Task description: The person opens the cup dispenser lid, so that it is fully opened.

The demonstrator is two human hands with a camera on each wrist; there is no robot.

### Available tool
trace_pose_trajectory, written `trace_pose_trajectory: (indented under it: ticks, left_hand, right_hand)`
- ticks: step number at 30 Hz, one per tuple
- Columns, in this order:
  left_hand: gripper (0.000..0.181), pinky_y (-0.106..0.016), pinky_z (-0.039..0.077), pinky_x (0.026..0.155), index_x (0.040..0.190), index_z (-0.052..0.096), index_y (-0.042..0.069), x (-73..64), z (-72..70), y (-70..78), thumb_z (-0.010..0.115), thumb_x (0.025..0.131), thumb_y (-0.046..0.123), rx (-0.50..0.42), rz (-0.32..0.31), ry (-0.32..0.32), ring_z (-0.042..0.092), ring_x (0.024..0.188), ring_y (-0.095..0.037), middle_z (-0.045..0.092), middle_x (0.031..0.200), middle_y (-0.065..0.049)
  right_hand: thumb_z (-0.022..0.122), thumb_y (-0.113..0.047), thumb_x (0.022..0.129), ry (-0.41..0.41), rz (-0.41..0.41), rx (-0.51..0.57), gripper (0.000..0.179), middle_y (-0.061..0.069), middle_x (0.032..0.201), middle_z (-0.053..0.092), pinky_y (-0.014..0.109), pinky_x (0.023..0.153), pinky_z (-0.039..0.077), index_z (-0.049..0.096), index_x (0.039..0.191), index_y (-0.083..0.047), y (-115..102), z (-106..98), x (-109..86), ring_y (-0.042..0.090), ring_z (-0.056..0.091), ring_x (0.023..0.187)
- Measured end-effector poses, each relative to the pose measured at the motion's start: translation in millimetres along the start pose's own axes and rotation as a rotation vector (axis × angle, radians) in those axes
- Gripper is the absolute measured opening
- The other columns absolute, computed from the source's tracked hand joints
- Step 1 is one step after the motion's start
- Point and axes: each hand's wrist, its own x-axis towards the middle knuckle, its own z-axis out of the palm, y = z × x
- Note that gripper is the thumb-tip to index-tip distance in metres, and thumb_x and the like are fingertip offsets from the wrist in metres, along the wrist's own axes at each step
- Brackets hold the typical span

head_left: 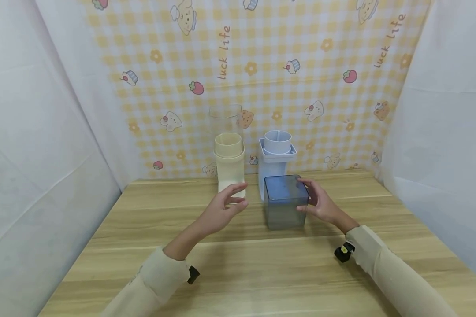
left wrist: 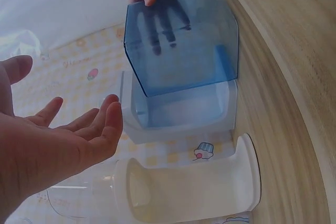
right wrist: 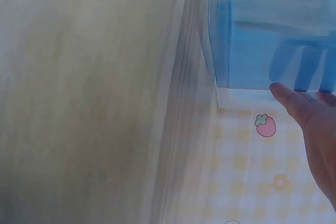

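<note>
My right hand (head_left: 321, 202) grips a see-through smoky-blue square container (head_left: 285, 215) by its right side, the thumb on the near face. In the left wrist view the other fingers show dimly through the container's wall (left wrist: 184, 40). Behind it stands a pale blue dispenser-like holder (head_left: 275, 158) with a round collar on top, its lower part partly hidden. My left hand (head_left: 222, 209) is held in the air with fingers spread and nothing in them. Beyond that hand stands a cream holder (head_left: 230, 167) of similar shape, topped by a clear cylinder (head_left: 225, 119).
A wood-grain table (head_left: 254, 273) bears both holders near its back edge. Behind them hangs a yellow checked cloth (head_left: 262, 97) with cartoon prints. White curtains (head_left: 51, 154) close off the left and right sides.
</note>
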Motion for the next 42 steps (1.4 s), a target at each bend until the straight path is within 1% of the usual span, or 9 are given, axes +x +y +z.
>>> trace_pose_trajectory:
  ticks: [2, 9, 13, 19, 25, 29, 35, 38, 42]
  left_hand:
    - [0.05, -0.049, 0.051, 0.096, 0.146, 0.043, 0.005, -0.6, -0.7, 0.4, 0.06, 0.1, 0.018, 0.006, -0.01, 0.005, 0.053, 0.127, -0.035, 0.041, 0.153, -0.013]
    - [0.054, -0.053, 0.048, 0.099, 0.148, 0.04, 0.007, -2.5, -2.4, 3.5, 0.06, 0.1, 0.021, 0.027, -0.028, 0.068, 0.052, 0.128, -0.037, 0.038, 0.154, -0.012]
    - [0.057, -0.054, 0.049, 0.097, 0.149, 0.039, 0.008, -3.4, -4.4, 0.7, 0.062, 0.099, 0.021, 0.025, -0.044, 0.125, 0.05, 0.128, -0.039, 0.036, 0.156, -0.014]
    - [0.065, -0.053, 0.05, 0.095, 0.151, 0.036, 0.009, -7.0, -6.5, -2.0, 0.067, 0.096, 0.024, -0.004, -0.086, 0.203, 0.05, 0.129, -0.04, 0.036, 0.155, -0.016]
    - [0.076, -0.051, 0.052, 0.093, 0.153, 0.033, 0.013, -9.5, -7.5, -7.5, 0.073, 0.091, 0.027, -0.013, -0.133, 0.239, 0.049, 0.13, -0.04, 0.033, 0.157, -0.016]
    - [0.086, -0.055, 0.049, 0.096, 0.156, 0.026, 0.017, -8.0, -9.0, -9.7, 0.075, 0.088, 0.034, 0.003, -0.148, 0.283, 0.044, 0.134, -0.041, 0.028, 0.159, -0.015]
    - [0.094, -0.061, 0.041, 0.102, 0.158, 0.019, 0.016, -2.1, -11.3, -12.7, 0.076, 0.087, 0.04, -0.008, -0.136, 0.357, 0.039, 0.136, -0.043, 0.024, 0.159, -0.017]
    - [0.094, -0.061, 0.042, 0.102, 0.158, 0.018, 0.015, -1.9, -11.9, -15.0, 0.076, 0.087, 0.037, -0.023, -0.144, 0.359, 0.039, 0.136, -0.045, 0.023, 0.159, -0.018]
    - [0.095, -0.062, 0.042, 0.101, 0.158, 0.015, 0.014, -4.8, -12.6, -16.5, 0.075, 0.088, 0.035, -0.026, -0.149, 0.343, 0.036, 0.137, -0.048, 0.019, 0.16, -0.02]
  right_hand:
    - [0.073, 0.011, 0.08, 0.004, 0.012, -0.007, 0.08, 0.03, 0.156, 0.021, 0.035, 0.101, 0.044, 0.028, 0.146, 0.006, 0, 0, -0.1, 0.05, 0.022, 0.142]
    - [0.074, 0.01, 0.081, 0.007, 0.035, -0.024, 0.08, 0.028, 0.158, 0.021, 0.044, 0.104, 0.04, 0.029, 0.147, 0.004, 1, -1, 1.1, 0.048, 0.018, 0.144]
    - [0.074, 0.008, 0.081, 0.0, 0.041, -0.026, 0.08, 0.027, 0.158, 0.02, 0.062, 0.104, 0.031, 0.029, 0.147, 0.004, 2, -1, 1.9, 0.049, 0.014, 0.145]
    - [0.075, 0.002, 0.082, 0.015, 0.048, -0.079, 0.085, 0.03, 0.158, 0.019, 0.069, 0.104, 0.03, 0.025, 0.15, 0.003, -2, -4, 3.1, 0.055, 0.02, 0.141]
    - [0.076, -0.003, 0.085, 0.158, 0.046, -0.164, 0.087, 0.023, 0.159, 0.023, 0.065, 0.111, 0.023, 0.023, 0.154, -0.003, -18, -3, 10.6, 0.05, 0.024, 0.142]
    - [0.077, -0.01, 0.087, 0.287, 0.036, -0.236, 0.079, 0.014, 0.159, 0.028, 0.063, 0.109, 0.028, 0.033, 0.153, -0.011, -40, 2, 23.7, 0.043, 0.03, 0.142]
    - [0.079, -0.008, 0.084, 0.452, -0.057, -0.237, 0.071, 0.013, 0.153, 0.039, 0.061, 0.101, 0.039, 0.045, 0.146, -0.01, -68, 21, 51.7, 0.042, 0.042, 0.134]
    - [0.08, -0.01, 0.083, 0.499, -0.081, -0.26, 0.069, 0.014, 0.149, 0.044, 0.059, 0.096, 0.043, 0.047, 0.143, -0.007, -78, 33, 67.7, 0.042, 0.046, 0.128]
    - [0.08, -0.017, 0.084, 0.516, -0.072, -0.293, 0.069, 0.017, 0.145, 0.046, 0.056, 0.092, 0.047, 0.047, 0.143, -0.006, -91, 47, 88.3, 0.042, 0.049, 0.123]
